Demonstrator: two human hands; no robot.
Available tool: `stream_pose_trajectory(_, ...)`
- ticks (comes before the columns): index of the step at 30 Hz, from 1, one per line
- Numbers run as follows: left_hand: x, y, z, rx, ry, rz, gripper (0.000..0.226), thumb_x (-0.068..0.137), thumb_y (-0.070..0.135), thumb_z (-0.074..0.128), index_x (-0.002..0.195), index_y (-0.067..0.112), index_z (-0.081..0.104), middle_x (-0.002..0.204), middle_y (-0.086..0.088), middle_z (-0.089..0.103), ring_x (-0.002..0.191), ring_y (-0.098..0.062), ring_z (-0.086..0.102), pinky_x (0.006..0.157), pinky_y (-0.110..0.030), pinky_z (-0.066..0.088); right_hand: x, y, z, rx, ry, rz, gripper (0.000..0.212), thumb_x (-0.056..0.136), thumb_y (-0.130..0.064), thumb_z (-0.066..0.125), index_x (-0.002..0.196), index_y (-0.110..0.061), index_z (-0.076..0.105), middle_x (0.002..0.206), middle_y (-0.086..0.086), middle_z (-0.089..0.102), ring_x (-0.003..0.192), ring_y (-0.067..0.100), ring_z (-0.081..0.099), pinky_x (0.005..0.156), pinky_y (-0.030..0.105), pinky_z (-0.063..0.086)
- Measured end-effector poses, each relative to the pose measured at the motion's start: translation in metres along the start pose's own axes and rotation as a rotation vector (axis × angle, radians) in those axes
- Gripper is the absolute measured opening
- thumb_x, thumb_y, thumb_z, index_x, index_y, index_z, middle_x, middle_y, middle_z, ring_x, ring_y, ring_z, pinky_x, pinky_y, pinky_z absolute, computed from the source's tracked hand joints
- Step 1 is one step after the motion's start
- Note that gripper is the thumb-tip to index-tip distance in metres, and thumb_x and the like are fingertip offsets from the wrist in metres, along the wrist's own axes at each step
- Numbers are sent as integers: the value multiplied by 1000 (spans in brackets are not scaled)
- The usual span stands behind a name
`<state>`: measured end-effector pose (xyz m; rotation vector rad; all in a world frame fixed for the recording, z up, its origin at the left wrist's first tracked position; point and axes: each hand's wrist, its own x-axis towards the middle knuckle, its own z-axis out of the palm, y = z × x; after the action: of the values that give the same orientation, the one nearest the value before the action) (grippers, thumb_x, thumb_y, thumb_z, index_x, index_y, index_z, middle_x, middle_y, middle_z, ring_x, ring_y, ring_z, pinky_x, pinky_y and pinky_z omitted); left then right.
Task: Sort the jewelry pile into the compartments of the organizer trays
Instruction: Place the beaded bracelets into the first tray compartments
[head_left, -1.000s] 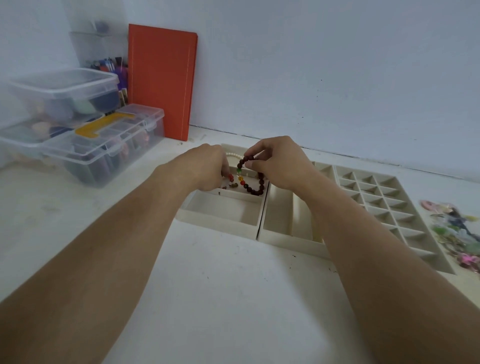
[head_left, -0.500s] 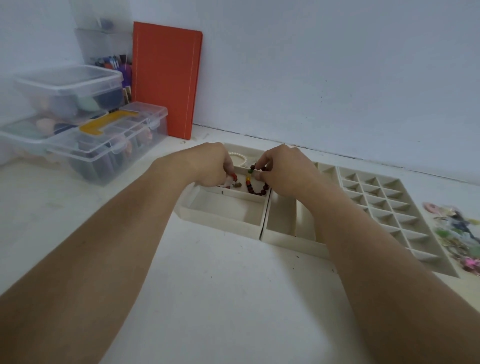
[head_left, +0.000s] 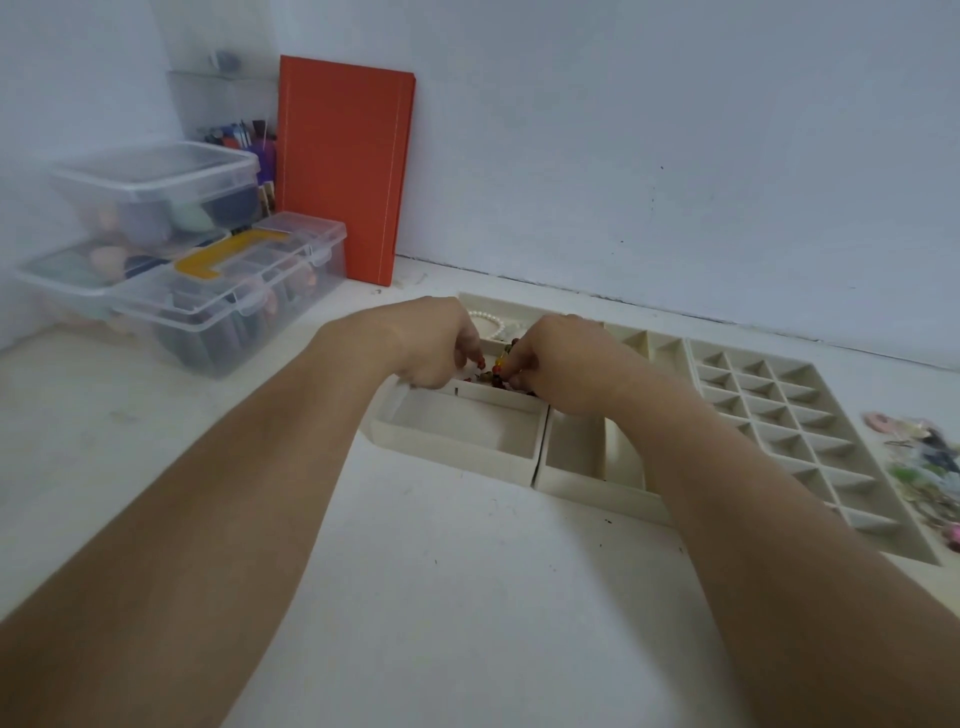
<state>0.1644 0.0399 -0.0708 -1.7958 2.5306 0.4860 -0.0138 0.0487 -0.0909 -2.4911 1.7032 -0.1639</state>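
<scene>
A bead bracelet (head_left: 497, 367) is held low in the middle compartment of the left tray (head_left: 457, 447), pinched in the closed grip of both the left hand (head_left: 436, 345) and the right hand (head_left: 556, 358). Laying-in appears to be the step in hand. Next, release is called for, then a reach to the pile (head_left: 930, 467) at the bench's right edge.

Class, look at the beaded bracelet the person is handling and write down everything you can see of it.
The beaded bracelet is a strand of small round beads, mostly dark brown, with a few red, orange, yellow and green ones. It hangs bunched between the left hand and the right hand, whose fingertips pinch it from either side. It sits low over the middle compartment of the cream organizer tray, just in front of a white pearl bracelet. Much of the strand is hidden by the fingers, so its clasp cannot be seen.
</scene>
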Motion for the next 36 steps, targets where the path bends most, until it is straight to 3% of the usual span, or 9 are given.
stream_pose_trajectory(8, 0, 2, 1, 13, -2, -13, 61, 76, -10, 59, 124, 26, 69, 108, 9, 66, 100, -18, 65, 83, -34, 59, 0, 0, 0, 12, 18, -19, 19, 94, -30, 64, 102, -41, 77, 83, -11, 62, 92, 16, 54, 91, 32, 43)
stream_pose_trajectory(14, -3, 4, 1, 6, -9, -25, 67, 75, -13, 62, 131, 24, 64, 117, 7, 64, 107, -18, 63, 83, -30, 57, 1, 5, 1, -67, 164, -12, 33, 96, -19, 59, 126, -31, 67, 120, -3, 66, 117, 23, 50, 95, 36, 41)
stream_pose_trajectory(19, -2, 4, 0, -25, -22, -32, 62, 78, -8, 60, 129, 26, 65, 117, 7, 65, 104, -17, 63, 85, -30, 57, 0, 5, 0, -120, 147, -15, 36, 98, -20, 57, 131, -29, 65, 127, 2, 59, 119, 25, 49, 97, 37, 40)
stream_pose_trajectory(24, -1, 0, -2, -91, -21, -45, 47, 82, 4, 55, 118, 30, 72, 110, 7, 70, 101, -19, 67, 93, -38, 57, -1, 5, 1, -153, 160, -9, 32, 96, -16, 56, 120, -30, 71, 116, 2, 64, 112, 26, 51, 87, 35, 38)
stream_pose_trajectory(29, -1, 2, -3, -120, -5, -43, 40, 90, 6, 54, 120, 24, 74, 119, 6, 70, 111, -17, 63, 102, -33, 50, -2, 3, 1, -133, 110, -9, 26, 93, -21, 61, 112, -31, 74, 103, 2, 68, 110, 26, 50, 84, 34, 37)
stream_pose_trajectory(32, 2, -1, -1, -135, 15, -22, 26, 97, 16, 62, 119, 21, 75, 118, 5, 70, 106, -15, 62, 93, -24, 46, -3, 4, 0, -120, 109, -19, 24, 93, -26, 63, 113, -32, 74, 103, 1, 68, 111, 26, 50, 84, 34, 36)
stream_pose_trajectory(36, 5, -5, 1, -138, 17, -4, 26, 95, 15, 64, 118, 21, 75, 107, 5, 70, 104, -16, 63, 84, -21, 42, 0, 4, 2, -116, 84, -5, 31, 91, -39, 66, 122, -38, 68, 114, -1, 68, 118, 26, 49, 95, 36, 39)
